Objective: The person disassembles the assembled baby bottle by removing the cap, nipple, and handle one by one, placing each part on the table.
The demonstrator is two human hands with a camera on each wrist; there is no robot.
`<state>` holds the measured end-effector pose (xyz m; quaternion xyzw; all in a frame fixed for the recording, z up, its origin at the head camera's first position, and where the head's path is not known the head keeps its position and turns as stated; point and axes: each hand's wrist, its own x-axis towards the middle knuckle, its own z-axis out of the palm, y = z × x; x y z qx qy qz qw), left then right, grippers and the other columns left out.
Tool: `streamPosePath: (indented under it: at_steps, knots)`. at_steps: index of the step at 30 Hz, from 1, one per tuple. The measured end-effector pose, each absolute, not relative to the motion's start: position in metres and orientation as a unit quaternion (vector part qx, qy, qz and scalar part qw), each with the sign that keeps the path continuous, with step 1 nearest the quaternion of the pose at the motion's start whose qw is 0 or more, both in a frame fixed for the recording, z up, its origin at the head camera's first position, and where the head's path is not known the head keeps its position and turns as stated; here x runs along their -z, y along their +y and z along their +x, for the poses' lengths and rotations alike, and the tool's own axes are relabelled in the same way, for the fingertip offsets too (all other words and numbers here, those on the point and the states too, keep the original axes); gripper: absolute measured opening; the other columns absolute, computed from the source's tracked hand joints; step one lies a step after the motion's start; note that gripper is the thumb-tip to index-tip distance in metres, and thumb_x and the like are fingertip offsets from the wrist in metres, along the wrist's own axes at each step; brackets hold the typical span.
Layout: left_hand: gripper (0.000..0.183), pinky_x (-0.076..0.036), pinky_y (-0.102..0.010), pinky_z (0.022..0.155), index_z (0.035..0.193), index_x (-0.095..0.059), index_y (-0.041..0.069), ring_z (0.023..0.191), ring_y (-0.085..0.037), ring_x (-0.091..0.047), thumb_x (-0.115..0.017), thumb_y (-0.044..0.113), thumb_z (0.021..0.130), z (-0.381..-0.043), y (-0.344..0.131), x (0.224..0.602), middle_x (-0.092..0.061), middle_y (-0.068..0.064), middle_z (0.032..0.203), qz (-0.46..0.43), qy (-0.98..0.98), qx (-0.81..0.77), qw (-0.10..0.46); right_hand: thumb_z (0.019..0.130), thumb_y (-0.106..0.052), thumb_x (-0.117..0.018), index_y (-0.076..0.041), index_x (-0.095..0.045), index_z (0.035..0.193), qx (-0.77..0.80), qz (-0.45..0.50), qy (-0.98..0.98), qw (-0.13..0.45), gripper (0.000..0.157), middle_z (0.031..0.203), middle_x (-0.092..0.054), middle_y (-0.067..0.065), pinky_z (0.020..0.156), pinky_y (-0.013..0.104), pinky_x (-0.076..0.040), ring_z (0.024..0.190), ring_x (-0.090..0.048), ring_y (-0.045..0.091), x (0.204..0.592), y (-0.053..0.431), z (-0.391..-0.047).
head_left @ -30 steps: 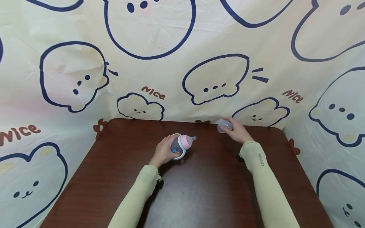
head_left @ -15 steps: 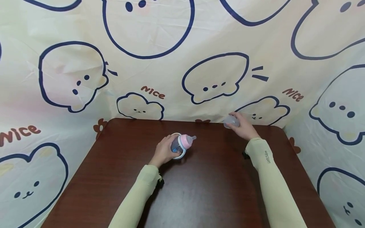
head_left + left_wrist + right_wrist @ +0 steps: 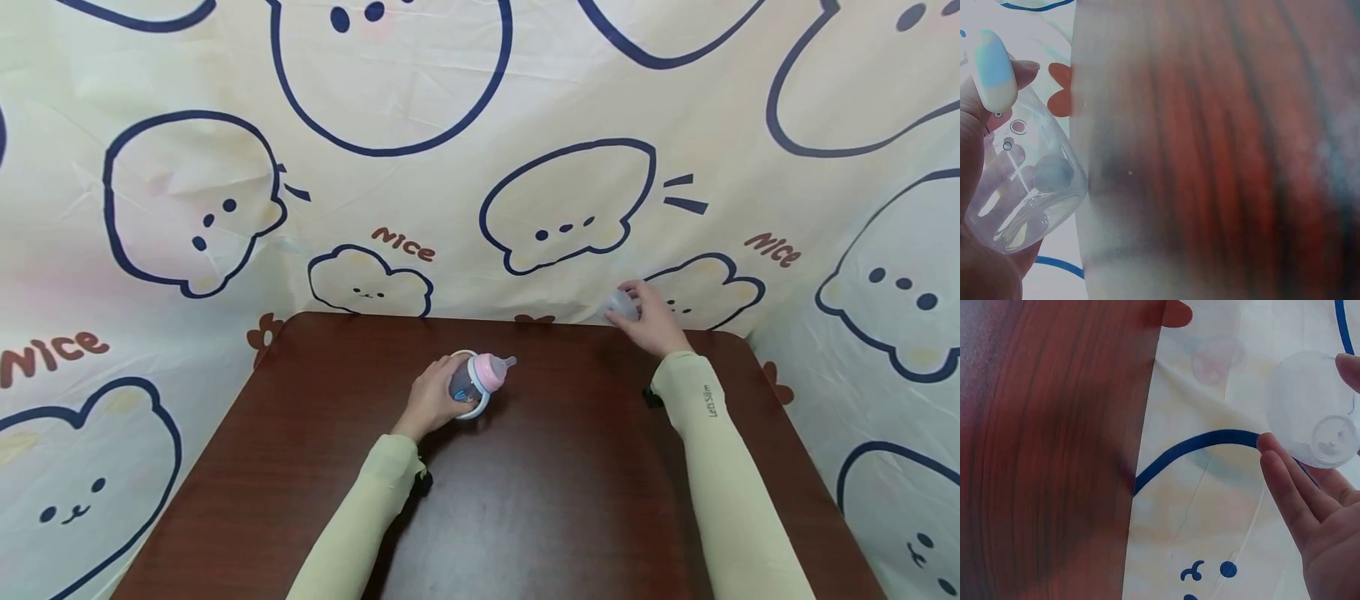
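My left hand [image 3: 431, 398] grips a baby bottle [image 3: 464, 382] around its clear body, over the middle of the table. The bottle is tilted, its pink collar [image 3: 491, 372] and clear teat [image 3: 511, 363] pointing right. Pale handles curve out on both sides; one handle [image 3: 994, 72] shows close up in the left wrist view, beside the see-through body [image 3: 1054, 206]. Near the table's back edge, my right hand [image 3: 657, 327] holds a clear domed bottle cap [image 3: 618, 307] between thumb and fingers. The right wrist view shows the cap [image 3: 1304, 400] raised in front of the printed cloth.
A dark brown wooden table [image 3: 525, 517] spreads under both arms. Printed cloth [image 3: 450, 192] with cartoon animals hangs right behind the table's back edge and along both sides.
My right hand has moved right and slightly farther back, carrying the cap with it. My left hand and the bottle have stayed in place.
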<state>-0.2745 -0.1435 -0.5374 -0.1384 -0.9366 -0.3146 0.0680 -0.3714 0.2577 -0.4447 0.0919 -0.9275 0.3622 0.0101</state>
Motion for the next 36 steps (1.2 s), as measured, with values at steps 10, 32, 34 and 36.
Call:
streamPosePath:
  at_steps: [10, 32, 34, 36]
  knots:
    - [0.085, -0.049, -0.058, 0.098, 0.145, -0.055, 0.022, 0.117, -0.030, -0.058, -0.096, 0.028, 0.071, -0.274, -0.143, 0.537, -0.064, -0.006, 0.132, -0.136, -0.937, 0.316, 0.062, 0.092, -0.046, -0.077, -0.011, -0.043, 0.147, -0.384, 0.048, -0.922, 0.006, 0.074, 0.154, -0.045, 0.020, 0.106, 0.066, -0.044, 0.133, -0.049, 0.043, 0.450, 0.264, -0.366]
    - [0.084, -0.049, -0.058, 0.097, 0.145, -0.055, 0.024, 0.117, -0.029, -0.059, -0.095, 0.029, 0.072, -0.274, -0.144, 0.541, -0.063, -0.005, 0.132, -0.137, -0.938, 0.312, 0.061, 0.091, -0.032, -0.081, -0.010, -0.043, 0.151, -0.408, 0.044, -0.911, 0.031, 0.075, 0.153, -0.045, 0.023, 0.104, 0.063, -0.046, 0.130, -0.053, 0.045, 0.484, 0.268, -0.372]
    - [0.084, -0.049, -0.057, 0.097, 0.145, -0.054, 0.024, 0.117, -0.029, -0.058, -0.095, 0.029, 0.072, -0.274, -0.144, 0.539, -0.063, -0.006, 0.132, -0.135, -0.939, 0.311, 0.060, 0.091, -0.032, -0.080, -0.010, -0.041, 0.154, -0.406, 0.049, -0.912, 0.032, 0.077, 0.154, -0.045, 0.024, 0.104, 0.063, -0.046, 0.130, -0.054, 0.046, 0.486, 0.267, -0.372]
    - [0.084, -0.050, -0.058, 0.096, 0.145, -0.055, 0.023, 0.117, -0.029, -0.058, -0.095, 0.028, 0.071, -0.274, -0.144, 0.538, -0.063, -0.006, 0.131, -0.133, -0.938, 0.314, 0.063, 0.092, -0.030, -0.080, -0.010, -0.041, 0.155, -0.410, 0.053, -0.910, 0.032, 0.077, 0.154, -0.044, 0.024, 0.104, 0.062, -0.046, 0.131, -0.053, 0.045, 0.488, 0.265, -0.374]
